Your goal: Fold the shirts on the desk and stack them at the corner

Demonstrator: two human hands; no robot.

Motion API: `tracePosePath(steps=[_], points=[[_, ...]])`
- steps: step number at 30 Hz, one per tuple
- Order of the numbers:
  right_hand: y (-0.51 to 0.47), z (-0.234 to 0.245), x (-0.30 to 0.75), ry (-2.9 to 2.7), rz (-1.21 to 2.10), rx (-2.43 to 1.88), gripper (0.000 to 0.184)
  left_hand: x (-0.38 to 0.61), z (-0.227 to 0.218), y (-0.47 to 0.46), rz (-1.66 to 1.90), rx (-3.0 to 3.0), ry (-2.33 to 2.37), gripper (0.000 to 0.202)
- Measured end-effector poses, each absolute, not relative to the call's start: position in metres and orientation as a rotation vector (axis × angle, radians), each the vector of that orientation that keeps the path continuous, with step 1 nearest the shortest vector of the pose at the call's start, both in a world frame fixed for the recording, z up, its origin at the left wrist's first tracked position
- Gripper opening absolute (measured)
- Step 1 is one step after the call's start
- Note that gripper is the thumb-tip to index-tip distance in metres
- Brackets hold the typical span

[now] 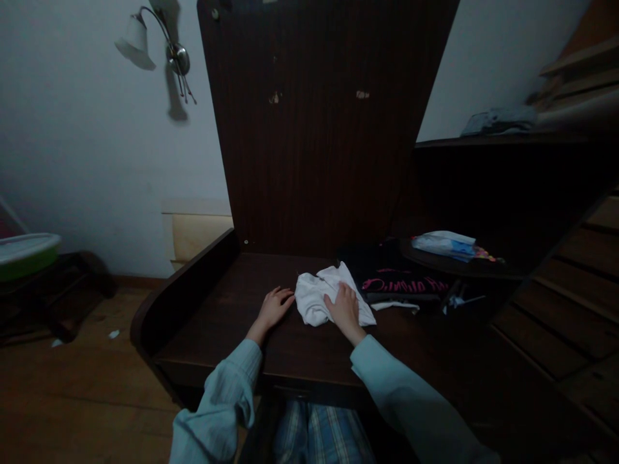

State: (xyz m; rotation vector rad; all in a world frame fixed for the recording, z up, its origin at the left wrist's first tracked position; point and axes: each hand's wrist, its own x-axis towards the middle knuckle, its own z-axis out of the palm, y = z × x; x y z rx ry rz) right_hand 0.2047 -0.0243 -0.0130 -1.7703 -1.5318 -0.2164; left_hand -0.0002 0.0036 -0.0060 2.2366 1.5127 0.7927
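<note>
A white piece of cloth (313,298), perhaps a folded garment, lies crumpled on the dark wooden desk (217,328). My right hand (345,309) rests flat on its right half, thumb and fingers apart. Just left of the cloth, my left hand (275,308) lies on the desk top with its fingers stretched toward the cloth's left edge; whether they touch it is hard to tell. Behind and right of the cloth sits a folded black garment (387,274) with pink lettering.
A small shelf (435,259) on the right holds a clear and blue plastic packet (445,243). The desk has a raised left side (184,283) and a tall back panel (314,142). A wall lamp (138,42) hangs upper left; a green basin (29,256) stands on a stool.
</note>
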Motion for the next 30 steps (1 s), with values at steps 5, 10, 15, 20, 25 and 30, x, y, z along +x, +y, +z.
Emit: tracePosePath(steps=[5, 10, 15, 20, 25, 30], points=[[-0.021, -0.012, 0.212, -1.636, 0.017, -1.781, 0.022, 0.000, -0.002, 0.001, 0.889, 2.190, 1.417, 0.033], [-0.027, -0.014, 0.200, -1.668, 0.213, -1.413, 0.019, 0.001, -0.006, 0.000, 0.992, 2.051, 1.243, 0.022], [-0.033, -0.010, 0.192, -1.554, 0.134, -1.130, 0.018, -0.003, -0.012, 0.010, 1.490, 1.461, 1.268, 0.015], [-0.034, -0.005, 0.197, -1.580, 0.166, -1.132, 0.016, -0.023, -0.005, 0.021, 1.705, 0.837, 1.064, 0.015], [-0.032, -0.012, 0.197, -1.702, 0.428, -1.110, 0.028, -0.031, 0.008, 0.005, 1.442, 0.977, 0.819, 0.024], [-0.020, -0.024, 0.193, -1.930, 0.436, -1.106, 0.034, -0.017, 0.018, -0.023, 0.692, 1.339, 0.590, 0.021]])
